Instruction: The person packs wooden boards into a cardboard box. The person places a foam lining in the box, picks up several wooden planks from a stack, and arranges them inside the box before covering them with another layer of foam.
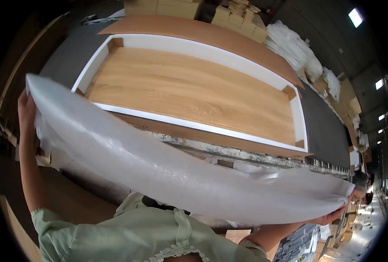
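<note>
Now my left grip (27, 111) is clenched on one end of the translucent white sheet (159, 174), my right grip (336, 213) clutching the other; it sags across my front, before the open cardboard box (194, 31), white lining (194, 51) framing a wood-grain panel (194, 91).

The sheet (159, 172) is milky white, the panel (194, 94) tan wood-grained, the edging (194, 50) white.

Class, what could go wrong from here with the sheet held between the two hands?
The translucent white packing sheet sags between the left hand and right hand, so it might crease. It overlaps the rough-looking rail in view and could snag there. The wood-grain panel lies uncovered, so it may get scratched.
</note>
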{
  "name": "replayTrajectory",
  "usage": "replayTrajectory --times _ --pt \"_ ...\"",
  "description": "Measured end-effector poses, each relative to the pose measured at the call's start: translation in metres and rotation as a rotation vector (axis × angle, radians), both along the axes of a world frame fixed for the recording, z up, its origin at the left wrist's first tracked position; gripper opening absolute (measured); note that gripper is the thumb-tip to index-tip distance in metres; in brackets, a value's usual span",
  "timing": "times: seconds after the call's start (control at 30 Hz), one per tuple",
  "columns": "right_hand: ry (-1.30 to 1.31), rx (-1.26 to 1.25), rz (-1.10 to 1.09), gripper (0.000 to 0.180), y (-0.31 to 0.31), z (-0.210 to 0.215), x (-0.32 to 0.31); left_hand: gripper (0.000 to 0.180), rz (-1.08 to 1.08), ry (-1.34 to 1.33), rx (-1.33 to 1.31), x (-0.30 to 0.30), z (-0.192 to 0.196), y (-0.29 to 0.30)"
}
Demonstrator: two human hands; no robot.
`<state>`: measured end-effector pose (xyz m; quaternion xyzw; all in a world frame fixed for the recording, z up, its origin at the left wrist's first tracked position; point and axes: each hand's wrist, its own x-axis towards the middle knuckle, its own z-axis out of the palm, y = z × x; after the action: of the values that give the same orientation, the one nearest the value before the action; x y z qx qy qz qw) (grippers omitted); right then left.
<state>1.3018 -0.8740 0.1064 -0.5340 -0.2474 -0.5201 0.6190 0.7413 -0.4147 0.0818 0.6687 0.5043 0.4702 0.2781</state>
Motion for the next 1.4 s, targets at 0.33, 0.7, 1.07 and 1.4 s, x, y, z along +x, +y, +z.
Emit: replayTrajectory --times 0.33,0.7,1.07,1.4 --pt "-0.041 -0.577 -0.273 0.03 0.166 -0.012 0.261 0.022 0.291 0.341 0.762 0.302 -0.012 0.21" --pt "-0.267 -1.368 0.143 0.034 0.195 0.002 0.172 0.039 0.03 0.5 0.405 0.365 -0.045 0.227" --pt "0.699 -2.036 0.113 0.06 0.176 -0.16 0.304 0.048 -0.883 0.958 -0.16 0.383 -0.136 0.078" --pt "0.442 -1.553 -0.278 0.06 -0.035 -0.164 0.329 0.044 0.232 0.768 -0.077 0.186 -0.081 -0.031"
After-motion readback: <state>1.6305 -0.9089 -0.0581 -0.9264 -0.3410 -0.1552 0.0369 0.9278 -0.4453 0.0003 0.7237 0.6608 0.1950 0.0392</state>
